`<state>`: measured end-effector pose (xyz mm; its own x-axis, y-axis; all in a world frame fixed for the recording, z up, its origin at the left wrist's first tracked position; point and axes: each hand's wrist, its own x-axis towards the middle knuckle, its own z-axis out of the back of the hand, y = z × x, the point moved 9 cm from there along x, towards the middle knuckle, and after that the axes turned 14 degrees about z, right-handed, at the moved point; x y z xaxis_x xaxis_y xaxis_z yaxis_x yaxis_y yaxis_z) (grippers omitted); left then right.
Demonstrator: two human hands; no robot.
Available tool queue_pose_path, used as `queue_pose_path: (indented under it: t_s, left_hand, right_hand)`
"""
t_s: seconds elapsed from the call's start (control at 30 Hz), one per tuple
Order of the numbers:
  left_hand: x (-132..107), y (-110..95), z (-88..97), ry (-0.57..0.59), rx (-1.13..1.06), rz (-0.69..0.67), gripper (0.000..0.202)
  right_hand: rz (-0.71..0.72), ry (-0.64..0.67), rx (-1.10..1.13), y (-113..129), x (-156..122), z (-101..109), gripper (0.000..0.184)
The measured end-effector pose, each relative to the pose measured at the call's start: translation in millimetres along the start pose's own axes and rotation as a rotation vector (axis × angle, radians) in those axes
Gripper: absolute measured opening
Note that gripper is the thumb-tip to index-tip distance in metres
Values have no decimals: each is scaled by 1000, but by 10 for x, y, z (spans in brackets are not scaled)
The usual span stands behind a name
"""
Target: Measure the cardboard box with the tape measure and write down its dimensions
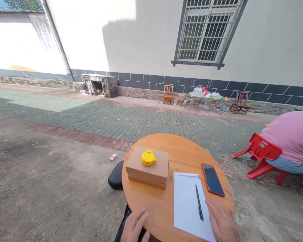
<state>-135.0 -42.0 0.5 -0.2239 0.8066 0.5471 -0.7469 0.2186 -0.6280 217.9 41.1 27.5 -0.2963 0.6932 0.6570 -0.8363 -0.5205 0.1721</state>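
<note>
My left hand [134, 226] rests at the near edge of a round wooden table [181, 148], its fingers loosely spread and holding nothing. My right hand [221, 223] lies flat on the table's near right side, its fingers touching the corner of a white sheet of paper [187, 201]. A black pen [199, 202] lies on the paper just left of that hand. Beyond the hand, a red-cased phone [212, 179] lies screen up. On the table's left stands a cardboard box [148, 168] with a yellow tape measure [148, 158] on top.
A black stool seat [116, 175] sits beside the table's left edge. At the right, a person in a pink shirt [291, 136] bends over on a red plastic chair [261, 158]. Small chairs, a folding table and a stone bench line the far wall across the paved yard.
</note>
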Motion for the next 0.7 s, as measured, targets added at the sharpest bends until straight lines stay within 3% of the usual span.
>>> queue_pose_path:
  t_s: [0.1,0.27,0.4,0.5,0.6,0.7]
  left_hand:
    - [418,284,296,-25,-65,207,39]
    - [1138,608,461,-1,-296,498,44]
    - [1568,849,385,9,-483,657,49]
    - [1803,1000,275,27,-531,719,59]
    - [1971,1065,124,87,-582,767,62]
    - [2072,978,-34,210,-638,783,55]
  right_hand:
    - [-51,13,134,321,352,-166,31]
    - [-41,73,287,1053,1221,-425,32]
    - [-12,151,298,1552,1892,-617,44]
    - [-27,247,218,1809,2242,-817,67]
    - [-68,320,164,1928,2412,-1013,77]
    - [-104,312,219,1902,2436,-1093,65]
